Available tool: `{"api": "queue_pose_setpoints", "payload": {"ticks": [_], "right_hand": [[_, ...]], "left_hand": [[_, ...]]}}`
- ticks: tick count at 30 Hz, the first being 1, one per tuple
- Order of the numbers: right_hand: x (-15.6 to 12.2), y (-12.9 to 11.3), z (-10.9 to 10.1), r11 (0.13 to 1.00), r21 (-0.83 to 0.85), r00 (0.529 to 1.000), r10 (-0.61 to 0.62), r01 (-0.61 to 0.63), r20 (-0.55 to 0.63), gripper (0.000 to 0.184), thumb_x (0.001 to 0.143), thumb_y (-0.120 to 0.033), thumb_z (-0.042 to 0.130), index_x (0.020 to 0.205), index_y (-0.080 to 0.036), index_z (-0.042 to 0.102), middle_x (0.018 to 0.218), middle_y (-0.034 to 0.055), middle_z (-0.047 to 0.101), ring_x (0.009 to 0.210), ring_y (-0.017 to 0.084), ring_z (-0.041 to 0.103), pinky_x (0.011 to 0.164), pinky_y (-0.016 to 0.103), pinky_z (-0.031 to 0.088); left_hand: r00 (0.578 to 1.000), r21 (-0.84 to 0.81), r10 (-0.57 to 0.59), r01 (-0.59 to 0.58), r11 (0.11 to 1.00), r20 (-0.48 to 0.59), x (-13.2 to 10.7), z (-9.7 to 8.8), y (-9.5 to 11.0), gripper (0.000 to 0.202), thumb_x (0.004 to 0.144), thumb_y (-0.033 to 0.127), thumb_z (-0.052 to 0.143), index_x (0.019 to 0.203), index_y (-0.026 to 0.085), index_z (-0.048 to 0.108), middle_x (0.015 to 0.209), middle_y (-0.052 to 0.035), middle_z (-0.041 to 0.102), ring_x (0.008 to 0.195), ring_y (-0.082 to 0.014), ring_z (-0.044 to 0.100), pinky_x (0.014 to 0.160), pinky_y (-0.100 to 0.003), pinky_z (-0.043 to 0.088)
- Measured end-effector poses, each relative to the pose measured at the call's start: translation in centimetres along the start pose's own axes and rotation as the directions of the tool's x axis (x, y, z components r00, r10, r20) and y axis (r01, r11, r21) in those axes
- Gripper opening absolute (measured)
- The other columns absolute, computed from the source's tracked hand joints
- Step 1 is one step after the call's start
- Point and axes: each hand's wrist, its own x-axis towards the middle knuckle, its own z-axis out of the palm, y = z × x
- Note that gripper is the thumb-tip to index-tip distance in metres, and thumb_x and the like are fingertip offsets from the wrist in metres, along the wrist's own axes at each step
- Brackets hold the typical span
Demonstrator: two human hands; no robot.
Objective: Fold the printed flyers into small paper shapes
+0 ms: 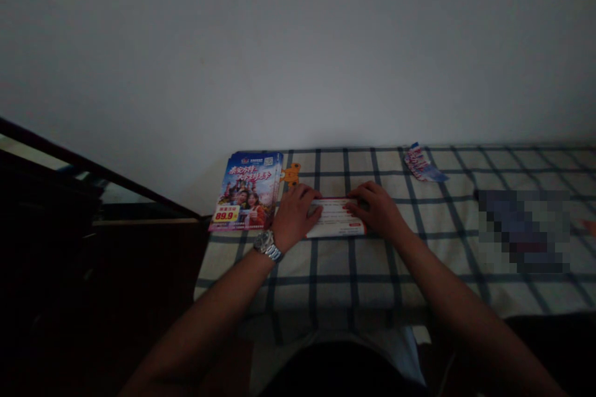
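Note:
A printed leaflet, folded into a narrow strip, lies on the checked cloth in front of me. Its upward face is white with lines of text and red patches. My left hand, with a metal watch on the wrist, grips the strip's left end, thumb on the paper and fingers bent at the far edge. At the right end my right hand holds it likewise, fingers curled over the top edge. Just left of my left hand sits a stack of colourful flyers, printed with a large 89.9.
An orange cartoon bear figure shows beside the stack. A folded colourful paper rests near the wall, back right. A blurred-out dark object lies farther right on the checked tablecloth. A dark rail slants along the left.

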Motion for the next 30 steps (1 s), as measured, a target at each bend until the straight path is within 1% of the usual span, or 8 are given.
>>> {"api": "queue_pose_setpoints", "payload": {"ticks": [9, 13, 17, 22, 30], "right_hand": [[0.02, -0.08, 0.03, 1.0, 0.014, 1.0, 0.008, -0.008, -0.03, 0.015, 0.09, -0.029, 0.07, 0.104, -0.022, 0.071, 0.1, 0.0069, 0.062, 0.091, 0.023, 0.062, 0.084, 0.04, 0.054], [0.07, 0.01, 0.05, 1.0, 0.009, 1.0, 0.016, -0.016, -0.011, 0.014, 0.09, -0.029, 0.069, 0.103, -0.022, 0.071, 0.101, 0.0076, 0.062, 0.092, 0.024, 0.062, 0.084, 0.041, 0.055], [0.09, 0.14, 0.12, 0.999, 0.016, 0.999, 0.031, -0.03, -0.015, 0.014, 0.09, -0.029, 0.069, 0.102, -0.023, 0.072, 0.101, 0.0072, 0.062, 0.091, 0.024, 0.063, 0.083, 0.041, 0.055], [0.11, 0.05, 0.11, 1.0, 0.011, 0.999, 0.023, -0.023, -0.022, 0.013, 0.09, -0.029, 0.069, 0.102, -0.023, 0.072, 0.101, 0.0066, 0.063, 0.092, 0.023, 0.064, 0.084, 0.04, 0.055], [0.15, -0.14, 0.02, 1.0, 0.024, 1.0, 0.017, -0.017, -0.014, 0.013, 0.091, -0.028, 0.068, 0.102, -0.023, 0.072, 0.099, 0.007, 0.062, 0.089, 0.023, 0.062, 0.081, 0.04, 0.055]], "left_hand": [[1.0, -0.011, -0.007, 0.007, 1.0, -0.013, 0.05, 0.0, -0.02, 0.018, 0.094, 0.027, 0.062, 0.111, 0.022, 0.062, 0.113, -0.0073, 0.058, 0.11, -0.0272, 0.054, 0.096, -0.045, 0.048], [1.0, -0.012, -0.001, 0.001, 1.0, -0.005, 0.08, -0.1, -0.02, 0.018, 0.094, 0.027, 0.062, 0.111, 0.021, 0.062, 0.113, -0.0078, 0.058, 0.11, -0.0274, 0.054, 0.094, -0.045, 0.048], [1.0, -0.014, -0.004, 0.004, 1.0, -0.007, 0.14, -0.08, -0.03, 0.018, 0.094, 0.027, 0.061, 0.111, 0.021, 0.062, 0.113, -0.008, 0.058, 0.11, -0.0276, 0.054, 0.094, -0.045, 0.048], [1.0, -0.004, -0.002, 0.002, 1.0, -0.003, 0.15, -0.03, 0.01, 0.018, 0.095, 0.028, 0.061, 0.111, 0.021, 0.062, 0.113, -0.008, 0.058, 0.109, -0.0277, 0.054, 0.094, -0.046, 0.048], [1.0, -0.008, -0.013, 0.013, 1.0, -0.011, 0.08, 0.05, 0.0, 0.018, 0.095, 0.027, 0.061, 0.112, 0.022, 0.063, 0.114, -0.0078, 0.057, 0.11, -0.0273, 0.054, 0.095, -0.045, 0.048]]}}
